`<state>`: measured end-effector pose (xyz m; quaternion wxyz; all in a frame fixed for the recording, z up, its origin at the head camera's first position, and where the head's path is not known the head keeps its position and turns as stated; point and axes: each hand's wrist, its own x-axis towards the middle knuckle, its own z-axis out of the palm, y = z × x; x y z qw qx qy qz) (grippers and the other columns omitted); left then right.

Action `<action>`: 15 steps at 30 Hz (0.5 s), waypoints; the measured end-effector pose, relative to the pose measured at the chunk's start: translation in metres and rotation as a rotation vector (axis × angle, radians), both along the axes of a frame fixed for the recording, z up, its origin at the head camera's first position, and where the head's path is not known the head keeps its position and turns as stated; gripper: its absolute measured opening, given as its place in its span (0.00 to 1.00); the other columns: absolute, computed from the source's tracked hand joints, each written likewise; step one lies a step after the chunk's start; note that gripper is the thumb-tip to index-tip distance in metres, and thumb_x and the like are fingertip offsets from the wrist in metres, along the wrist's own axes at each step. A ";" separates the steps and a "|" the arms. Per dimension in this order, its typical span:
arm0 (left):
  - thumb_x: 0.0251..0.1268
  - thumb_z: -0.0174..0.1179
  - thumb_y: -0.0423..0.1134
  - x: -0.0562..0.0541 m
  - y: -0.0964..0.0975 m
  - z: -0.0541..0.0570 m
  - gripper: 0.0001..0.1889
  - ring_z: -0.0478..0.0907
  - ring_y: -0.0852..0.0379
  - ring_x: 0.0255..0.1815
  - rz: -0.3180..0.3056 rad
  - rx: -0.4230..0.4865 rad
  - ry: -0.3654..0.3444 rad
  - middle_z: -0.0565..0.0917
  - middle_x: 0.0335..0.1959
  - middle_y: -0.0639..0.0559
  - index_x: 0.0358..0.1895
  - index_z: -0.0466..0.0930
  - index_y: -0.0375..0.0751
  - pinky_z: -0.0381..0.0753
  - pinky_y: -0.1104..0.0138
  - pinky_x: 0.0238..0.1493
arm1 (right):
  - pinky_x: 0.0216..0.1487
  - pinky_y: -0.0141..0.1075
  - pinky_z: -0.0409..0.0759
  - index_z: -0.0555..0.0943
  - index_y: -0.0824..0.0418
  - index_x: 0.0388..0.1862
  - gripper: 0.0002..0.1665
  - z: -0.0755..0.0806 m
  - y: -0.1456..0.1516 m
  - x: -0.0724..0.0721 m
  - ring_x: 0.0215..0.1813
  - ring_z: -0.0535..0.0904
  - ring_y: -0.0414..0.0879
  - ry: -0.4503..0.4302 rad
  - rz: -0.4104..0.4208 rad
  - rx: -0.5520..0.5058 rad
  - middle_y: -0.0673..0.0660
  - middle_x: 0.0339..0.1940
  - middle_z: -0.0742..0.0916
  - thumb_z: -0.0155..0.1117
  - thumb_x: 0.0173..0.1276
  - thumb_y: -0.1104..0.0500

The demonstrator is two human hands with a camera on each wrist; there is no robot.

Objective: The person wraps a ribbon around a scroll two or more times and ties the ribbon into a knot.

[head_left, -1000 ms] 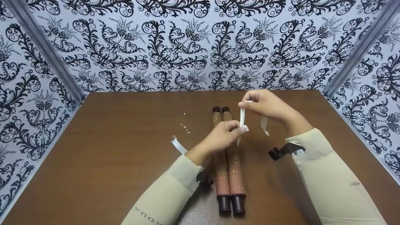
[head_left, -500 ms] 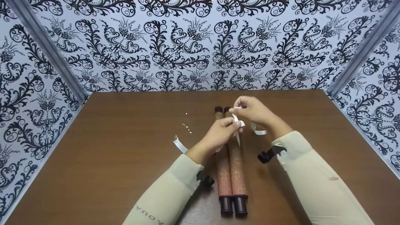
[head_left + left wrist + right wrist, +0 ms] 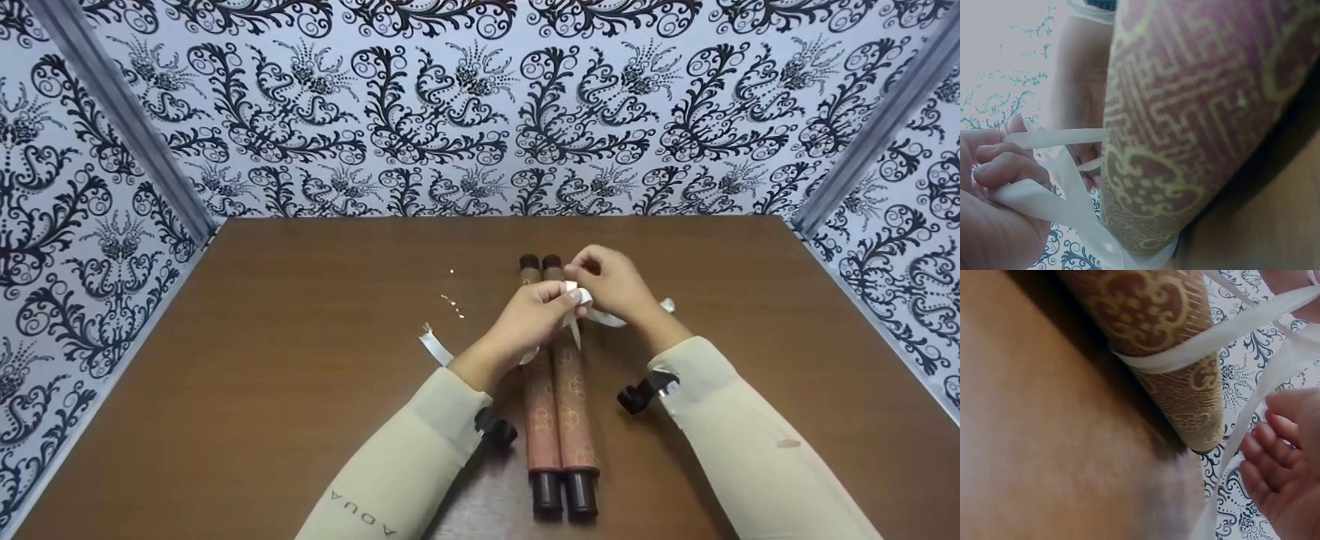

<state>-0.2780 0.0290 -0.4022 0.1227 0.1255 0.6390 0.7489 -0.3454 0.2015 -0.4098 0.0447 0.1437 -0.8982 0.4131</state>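
Two rolled ends of a brocade scroll [image 3: 576, 390] with dark knobs lie side by side on the table. A white ribbon [image 3: 1185, 351] passes around the roll and is drawn up from it. Over the roll my left hand [image 3: 525, 319] pinches a loop of this ribbon between thumb and index finger; a strand also runs over its curled fingers in the left wrist view. My right hand [image 3: 611, 281] is just beyond it, to the right. Its fingers are loosely bent, and its thumb is right at a ribbon strand [image 3: 1252, 402] in the right wrist view.
To the left on the brown table [image 3: 300, 360] lie a frayed ribbon end [image 3: 433, 346] and several tiny white scraps [image 3: 451, 304]. Another length of ribbon [image 3: 606, 319] trails out under the right wrist. Patterned panels [image 3: 480, 112] enclose the table's back and sides.
My right hand has come down and left toward my left hand, carrying the ribbon strand over the left thumb. Its fingers have loosened from the strand. The left hand keeps its pinch.
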 end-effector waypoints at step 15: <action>0.77 0.57 0.35 0.001 -0.003 0.000 0.11 0.66 0.65 0.20 0.009 -0.037 0.013 0.82 0.26 0.54 0.40 0.85 0.31 0.63 0.74 0.25 | 0.47 0.33 0.86 0.79 0.74 0.50 0.11 -0.005 0.017 0.041 0.39 0.84 0.37 -0.221 0.224 -0.313 0.45 0.33 0.87 0.56 0.74 0.69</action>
